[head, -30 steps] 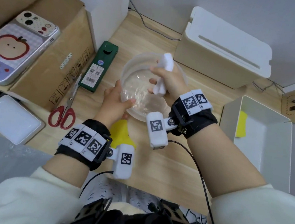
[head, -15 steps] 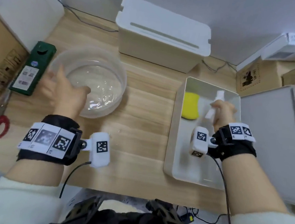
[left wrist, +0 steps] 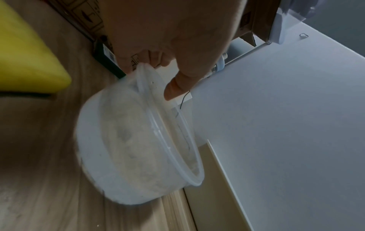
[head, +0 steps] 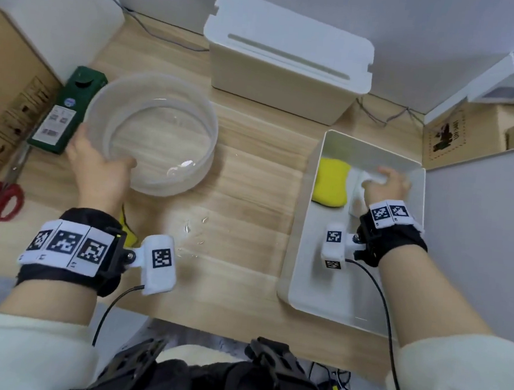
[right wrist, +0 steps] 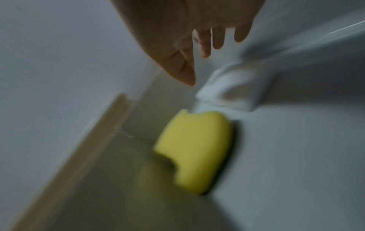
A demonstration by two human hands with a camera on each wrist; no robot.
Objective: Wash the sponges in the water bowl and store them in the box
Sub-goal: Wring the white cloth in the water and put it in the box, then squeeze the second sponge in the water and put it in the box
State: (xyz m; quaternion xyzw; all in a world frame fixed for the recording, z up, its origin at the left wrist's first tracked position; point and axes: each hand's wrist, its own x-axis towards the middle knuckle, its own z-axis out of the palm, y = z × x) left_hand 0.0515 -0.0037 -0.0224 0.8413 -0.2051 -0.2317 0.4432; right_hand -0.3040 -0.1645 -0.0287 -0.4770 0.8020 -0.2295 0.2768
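- Fingers (right wrist: 205,40) spread loose above white sponge (right wrist: 233,90), lower right in box (head: 308,229) beside yellow sponge (head: 332,182).
- Left hand (head: 98,167) pinching bowl (head: 150,131) rim, centre left: could tip, spilling onto desk (head: 249,194).

A: Head view looked steeply down from above the table (head: 251,169); bowl (head: 150,131) upper left of frame, box (head: 305,229) right.

B: Left wrist view sat close and low, facing along the left hand (left wrist: 168,39) at the same bowl (left wrist: 138,140). Right wrist view, blurred, looked along the right hand (right wrist: 187,31) into the box (right wrist: 296,156).
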